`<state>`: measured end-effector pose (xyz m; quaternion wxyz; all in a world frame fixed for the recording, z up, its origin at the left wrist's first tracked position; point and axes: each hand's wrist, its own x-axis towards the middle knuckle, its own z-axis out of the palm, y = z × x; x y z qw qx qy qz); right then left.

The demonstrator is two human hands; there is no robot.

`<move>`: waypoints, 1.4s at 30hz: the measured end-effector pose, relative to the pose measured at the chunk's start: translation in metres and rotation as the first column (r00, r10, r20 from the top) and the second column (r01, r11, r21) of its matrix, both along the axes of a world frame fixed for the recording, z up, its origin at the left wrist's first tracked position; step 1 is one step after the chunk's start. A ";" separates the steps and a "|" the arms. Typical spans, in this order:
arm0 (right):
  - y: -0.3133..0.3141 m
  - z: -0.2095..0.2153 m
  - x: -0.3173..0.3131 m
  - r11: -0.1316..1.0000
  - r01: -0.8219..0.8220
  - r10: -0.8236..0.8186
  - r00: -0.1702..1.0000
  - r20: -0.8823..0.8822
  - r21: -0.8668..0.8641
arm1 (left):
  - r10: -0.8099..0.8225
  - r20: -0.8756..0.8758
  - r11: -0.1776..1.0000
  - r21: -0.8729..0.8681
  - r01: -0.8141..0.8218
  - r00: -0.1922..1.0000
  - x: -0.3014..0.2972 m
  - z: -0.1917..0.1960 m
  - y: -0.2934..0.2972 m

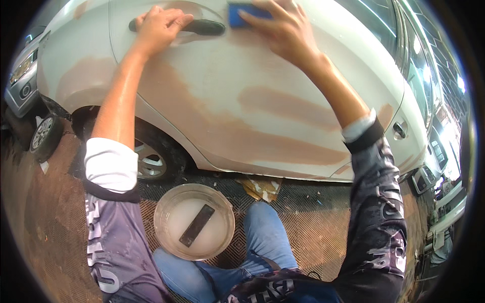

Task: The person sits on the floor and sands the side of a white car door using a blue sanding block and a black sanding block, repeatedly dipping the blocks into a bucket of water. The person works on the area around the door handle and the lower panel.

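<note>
A pale car door [202,116] with brownish, sanded-looking patches fills the space in front of me. My left hand [160,31] is curled over the dark door handle [207,27] at its left part. To the right of that handle, my right hand [280,25] grips a blue sanding block [247,16] and presses it against the door's upper panel. The face of the block that meets the paint is hidden. Below, between my knees and the car, a bucket [157,222] contains cloudy whitish liquid, with a dark oblong block [197,225] lying in it.
The car's rear wheel [151,160] stands left of the bucket. A torn piece of cardboard [260,188] lies under the sill. Another car [22,81] and a loose wheel [46,136] are at far left; a second door handle [400,130] is at right. The floor has textured matting [313,217].
</note>
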<state>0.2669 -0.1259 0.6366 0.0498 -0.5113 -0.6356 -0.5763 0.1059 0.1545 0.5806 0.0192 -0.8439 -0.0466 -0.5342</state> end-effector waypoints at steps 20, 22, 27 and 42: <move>-0.175 -0.198 -0.015 0.998 0.031 -0.006 0.895 -0.446 0.048 | -0.039 0.220 0.964 -0.248 0.095 0.975 -0.056 -0.168 -0.147; -0.250 -0.289 -0.032 0.991 0.132 -0.077 0.705 -0.705 0.025 | -0.379 -0.173 0.752 -0.630 0.193 0.909 -0.106 -0.306 -0.182; -0.433 -0.524 -0.064 0.831 0.530 -0.237 0.068 -0.969 -0.166 | -0.798 -0.457 0.582 -0.413 -0.701 -0.393 -0.192 -0.620 -0.223; -0.539 -0.583 -0.134 0.707 0.606 -0.187 -0.337 -0.923 -0.364 | -0.869 0.116 0.063 -0.938 0.340 0.480 -0.040 -0.106 -0.185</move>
